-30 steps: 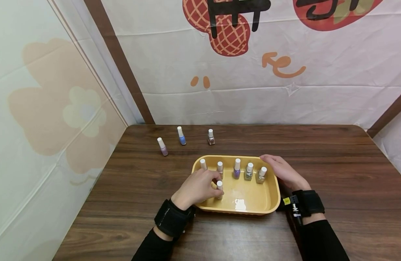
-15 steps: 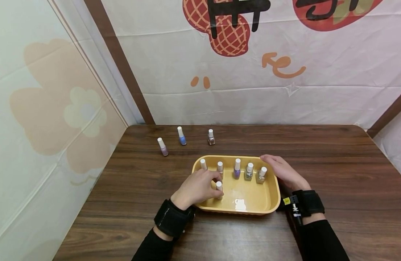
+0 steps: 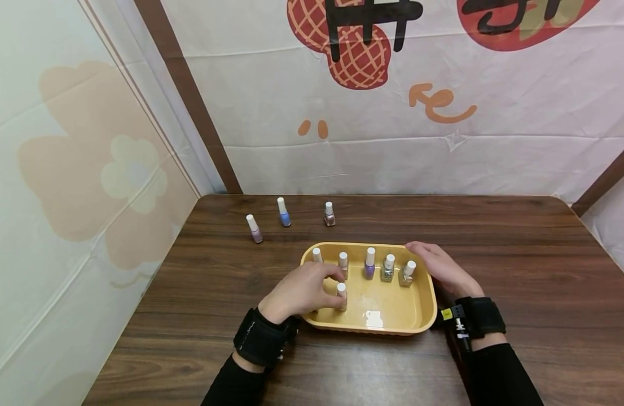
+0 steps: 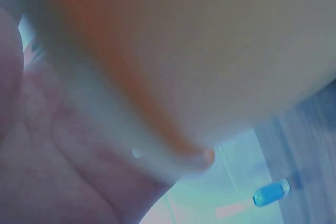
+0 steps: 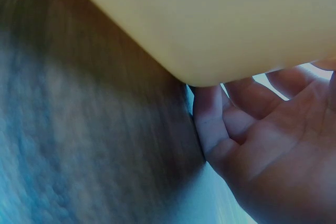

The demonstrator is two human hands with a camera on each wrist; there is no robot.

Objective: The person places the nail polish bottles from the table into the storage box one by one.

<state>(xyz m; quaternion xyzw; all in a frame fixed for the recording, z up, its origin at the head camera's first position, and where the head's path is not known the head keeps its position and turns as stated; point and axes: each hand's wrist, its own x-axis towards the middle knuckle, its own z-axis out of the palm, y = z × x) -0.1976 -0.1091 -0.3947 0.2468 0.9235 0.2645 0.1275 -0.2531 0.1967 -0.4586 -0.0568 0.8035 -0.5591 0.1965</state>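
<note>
My left hand (image 3: 304, 287) reaches over the left side of a yellow tray (image 3: 395, 307), thumb and fingers around a white-capped nail polish bottle (image 3: 342, 290) that stands upright inside. The hand hides part of that bottle. Along the tray's far side is a row of other nail polish bottles, among them a purple one (image 3: 370, 266) and a glittery one (image 3: 388, 269). My right hand (image 3: 446, 270) rests against the tray's far right corner. In the right wrist view, its fingers (image 5: 210, 114) touch the outer wall. Blurred yellow tray wall (image 4: 226, 51) fills much of the left wrist view.
Three more nail polish bottles stand on the wooden table (image 3: 520, 270) beyond the tray: a pale purple one (image 3: 255, 230), a blue one (image 3: 284, 214) and a brownish one (image 3: 329, 215). A printed cloth (image 3: 393, 163) hangs behind the table's far edge.
My left hand has drawn slightly to the left, showing more of the bottle at its thumb. My right hand and the tray stay in place.
</note>
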